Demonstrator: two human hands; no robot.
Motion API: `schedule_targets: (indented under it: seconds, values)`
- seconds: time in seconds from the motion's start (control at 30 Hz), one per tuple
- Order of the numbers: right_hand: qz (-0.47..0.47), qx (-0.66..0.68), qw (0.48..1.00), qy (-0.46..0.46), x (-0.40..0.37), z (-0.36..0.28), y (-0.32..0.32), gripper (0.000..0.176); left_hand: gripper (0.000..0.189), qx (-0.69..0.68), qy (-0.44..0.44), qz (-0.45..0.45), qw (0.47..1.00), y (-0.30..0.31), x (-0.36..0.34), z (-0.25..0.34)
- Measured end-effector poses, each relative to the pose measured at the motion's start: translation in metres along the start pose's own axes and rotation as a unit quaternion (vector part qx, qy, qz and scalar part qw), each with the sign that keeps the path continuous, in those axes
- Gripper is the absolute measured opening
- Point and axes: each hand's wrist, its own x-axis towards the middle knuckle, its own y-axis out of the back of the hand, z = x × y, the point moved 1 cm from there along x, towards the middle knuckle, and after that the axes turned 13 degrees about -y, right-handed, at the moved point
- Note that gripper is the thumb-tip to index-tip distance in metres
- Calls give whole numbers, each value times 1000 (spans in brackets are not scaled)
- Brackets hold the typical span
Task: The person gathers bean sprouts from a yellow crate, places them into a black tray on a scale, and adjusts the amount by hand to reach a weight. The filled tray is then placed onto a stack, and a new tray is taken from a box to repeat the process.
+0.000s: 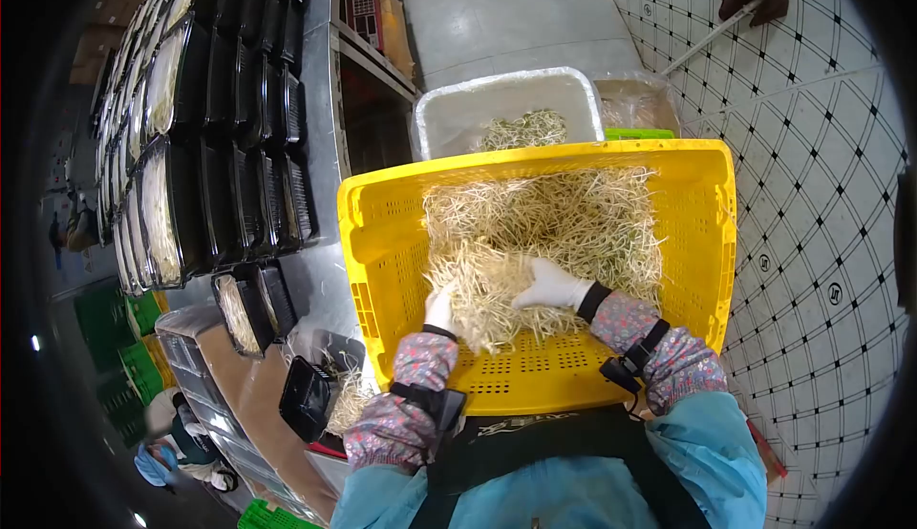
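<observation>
A large yellow crate [535,371] holds a thick layer of pale, thin sprouts [573,214]. Inside its near left part, my left hand [440,310], in a white glove, is closed against the side of a bunch of sprouts [482,290]. The fingertips are partly hidden by the strands. From the right, my right hand [554,285], also white-gloved, presses on the same bunch with its fingers among the strands. The bunch lies between the two hands, above the perforated crate floor.
Stacked black trays [220,137] of sprouts stand at the left on a metal table [320,99]. A white tub [506,90] with sprouts sits beyond the crate. An empty black tray [308,400] lies lower left. Other people [186,448] are at far left; someone stands top right.
</observation>
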Motion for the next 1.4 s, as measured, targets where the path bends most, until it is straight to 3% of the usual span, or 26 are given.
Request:
schedule_targets:
  seconds: [0.03, 0.1, 0.13, 0.17, 0.23, 0.27, 0.3, 0.37, 0.47, 0.57, 0.6, 0.63, 0.67, 0.7, 0.73, 0.77, 0.83, 0.87, 0.97, 1.0, 1.1, 1.2, 1.27, 1.3, 1.37, 1.4]
  values:
    - [23, 35, 999, -22, -1, 7, 6, 65, 40, 138, -39, -45, 989, 12, -2, 12]
    - [66, 102, 991, -57, 5, 17, 17, 62, 42, 10, 89, 6, 996, 3, -13, 30]
    - [112, 90, 988, -50, -1, 7, 19, 59, 42, 30, 28, 0, 999, 44, 22, 1]
    - [96, 98, 990, -39, 2, -1, 19, 60, 41, 37, -28, -47, 998, 41, 21, -6]
    - [54, 119, 991, -34, 5, -9, -1, 63, 36, -89, 120, -16, 989, 6, -5, 9]
    - [66, 149, 985, 51, 20, -1, -22, 58, 40, -95, 100, -14, 990, -14, -16, 12]
    - [62, 9, 997, 49, 25, -11, -31, 69, 44, -111, 41, -44, 992, -36, -27, 17]
    - [162, -149, 968, 117, 38, -9, -69, 85, 46, -81, -33, -55, 995, -20, -20, 3]
    - [-14, -302, 941, 148, 38, -28, -86, 97, 47, 52, -84, -53, 994, -17, -37, 22]
    - [-221, -74, 959, 162, 28, -38, -52, 98, 47, 104, -60, -54, 991, -8, -48, 45]
    - [-283, -47, 946, 154, 30, -50, -36, 86, 47, 48, -58, -39, 996, -12, -57, 47]
    - [-338, 3, 941, -13, 25, -72, -15, 75, 47, 56, -52, -49, 996, -7, -61, 45]
    - [-247, -49, 965, -67, 31, -84, 3, 69, 47, 81, -51, -41, 995, -2, -65, 44]
    - [-46, -65, 997, 15, 76, -49, 8, 61, 48, 106, -48, -32, 993, 2, -70, 44]
    - [164, -74, 984, -3, 100, -24, 10, 74, 48, 61, -57, -33, 996, -2, -81, 47]
    - [265, -239, 933, -47, 110, -27, 7, 100, 48, 15, -66, -33, 997, -6, -89, 49]
    - [288, -391, 866, -119, 101, -52, -24, 117, 45, -19, -52, -8, 998, -1, -99, 52]
    - [307, -480, 817, -87, 104, -48, -43, 120, 44, -39, -41, -16, 998, 0, -104, 56]
    - [318, -534, 781, -57, 131, -18, -59, 113, 44, -80, -35, -12, 996, 5, -115, 64]
    - [350, -498, 794, -14, 133, -16, -57, 106, 45, -89, -36, -5, 995, 7, -120, 63]
    - [232, -374, 895, -74, 131, -13, -37, 99, 44, -94, -80, -7, 992, 8, -129, 64]
    - [128, -155, 978, -54, 103, -12, -24, 102, 45, -95, -125, -16, 987, -6, -149, 72]
    - [-3, 71, 997, -39, 72, -14, -9, 103, 46, -85, -149, -30, 985, -14, -155, 79]
    - [-17, 78, 997, -11, 49, -22, 1, 100, 46, -85, -151, -40, 984, -17, -157, 82]
    - [-85, 226, 970, -18, 8, -28, 22, 86, 46, -84, -134, -52, 986, -13, -158, 81]
    - [-32, 198, 979, -47, 8, -5, 36, 84, 46, -82, -117, -55, 988, -3, -151, 75]
